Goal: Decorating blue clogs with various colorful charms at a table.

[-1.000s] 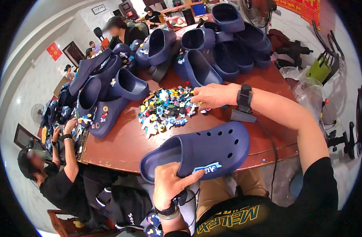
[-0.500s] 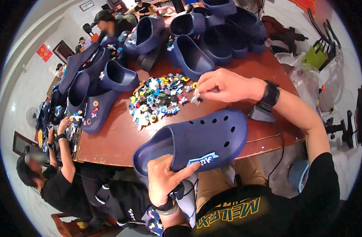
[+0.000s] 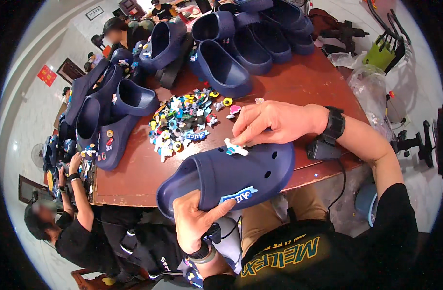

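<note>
My left hand grips a navy clog by its opening, fingers inside and thumb along the side. A blue and white lettered charm sits on the clog's near side, by that thumb. Over the clog's top, my right hand pinches a small white shoe charm with blue on it. This charm lies at the holes of the toe part; whether its stud is in a hole is hidden. Beyond the clog, a pile of mixed small charms is spread on the table.
The red-brown table carries several navy clogs at the back and charm-decorated clogs on the left. A co-worker reaches over things at the left. Plastic bags and a blue bucket stand at the right.
My right hand has brought the white charm from beside the pile down onto the clog's top. My left hand still holds the clog, which has shifted slightly left in view.
</note>
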The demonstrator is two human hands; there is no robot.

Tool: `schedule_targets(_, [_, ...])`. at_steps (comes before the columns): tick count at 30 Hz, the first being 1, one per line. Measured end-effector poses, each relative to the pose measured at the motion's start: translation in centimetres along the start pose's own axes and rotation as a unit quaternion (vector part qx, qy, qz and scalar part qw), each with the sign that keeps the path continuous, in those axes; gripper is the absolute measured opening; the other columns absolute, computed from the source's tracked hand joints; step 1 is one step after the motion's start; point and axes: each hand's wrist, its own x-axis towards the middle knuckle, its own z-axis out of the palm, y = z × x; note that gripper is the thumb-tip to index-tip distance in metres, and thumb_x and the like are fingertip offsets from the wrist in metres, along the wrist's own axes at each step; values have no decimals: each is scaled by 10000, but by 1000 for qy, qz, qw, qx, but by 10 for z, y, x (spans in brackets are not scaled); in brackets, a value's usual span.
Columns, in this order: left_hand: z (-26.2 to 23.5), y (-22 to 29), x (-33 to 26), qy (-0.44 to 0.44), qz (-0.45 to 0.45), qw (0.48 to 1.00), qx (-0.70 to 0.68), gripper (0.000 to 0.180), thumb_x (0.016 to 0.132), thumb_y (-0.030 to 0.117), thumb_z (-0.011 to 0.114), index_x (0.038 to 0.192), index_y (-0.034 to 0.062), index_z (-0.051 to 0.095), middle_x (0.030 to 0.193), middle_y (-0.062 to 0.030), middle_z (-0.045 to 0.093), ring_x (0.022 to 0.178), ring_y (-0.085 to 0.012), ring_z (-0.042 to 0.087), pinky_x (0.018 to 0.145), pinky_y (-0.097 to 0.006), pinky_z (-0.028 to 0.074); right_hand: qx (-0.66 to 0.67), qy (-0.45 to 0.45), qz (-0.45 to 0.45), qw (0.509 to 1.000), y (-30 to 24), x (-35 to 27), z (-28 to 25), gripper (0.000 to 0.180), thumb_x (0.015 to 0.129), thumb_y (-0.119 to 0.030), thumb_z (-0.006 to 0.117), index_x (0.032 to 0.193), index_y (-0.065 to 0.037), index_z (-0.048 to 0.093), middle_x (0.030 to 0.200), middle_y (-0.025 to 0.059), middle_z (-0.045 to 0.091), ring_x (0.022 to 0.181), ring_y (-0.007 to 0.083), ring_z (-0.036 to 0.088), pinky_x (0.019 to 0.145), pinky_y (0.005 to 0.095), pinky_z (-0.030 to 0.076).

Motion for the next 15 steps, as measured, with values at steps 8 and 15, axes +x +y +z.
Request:
schedule_targets(8, [2, -3, 0, 15, 26, 999, -14, 271, 688, 174, 853, 806, -22, 707, 645, -132, 647, 515, -178, 597, 496, -307, 433, -166, 15, -24, 986, -32, 15, 2, 262, 834, -290, 703, 894, -35, 705, 896, 97, 655, 906, 263, 584, 794, 417, 472])
schedule_targets(15, [2, -7, 0, 27, 50, 998, 16, 290, 661, 219, 871, 754, -1, 707, 603, -118, 613, 481, -224, 562, 474, -326, 406, -211, 81, 14, 974, -31, 11, 29, 229, 841, -264, 690, 778, -53, 627, 843, 69, 609, 852, 250, 551, 742, 378, 442])
